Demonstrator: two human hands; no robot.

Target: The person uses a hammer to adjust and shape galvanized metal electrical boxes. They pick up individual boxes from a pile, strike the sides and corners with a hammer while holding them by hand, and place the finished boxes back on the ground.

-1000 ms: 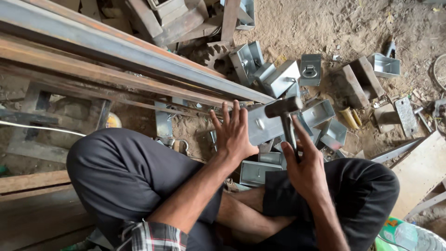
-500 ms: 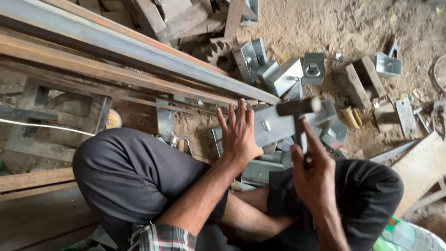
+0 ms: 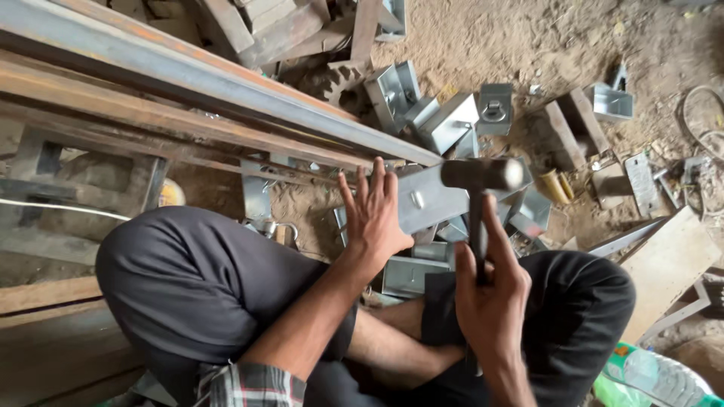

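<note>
Down on the dirt floor, right in front of the seated person's crossed legs, there's a flat grey sheet-metal bracket piece (image 3: 431,200) with a small stud or rivet sticking up near its middle. The left hand (image 3: 373,215) is laid on its near edge with the fingers spread and flat, so it's pressing down on the piece rather than curling around anything. The right hand (image 3: 490,290) is clenched tight around the dark handle of a hammer with a dark steel cylindrical head (image 3: 481,174), and that head sits just above the far end of the bracket piece (can't tell if it's actually touching or a hair off it).

Just below the bracket piece, tucked against the person's shins, is another grey folded metal box part (image 3: 407,275). Further out there's a scatter of similar galvanised U-shaped brackets (image 3: 422,113) lying in the sandy dirt, one with a ring-shaped fitting (image 3: 494,111) on it. To the left, long rusty steel beams (image 3: 188,75) run diagonally across the ground. On the right edge there's a pale wooden board (image 3: 671,264), and a green plastic bottle (image 3: 641,369) down in the corner. The person wears dark trousers (image 3: 196,286) and a plaid sleeve (image 3: 249,386).
</note>
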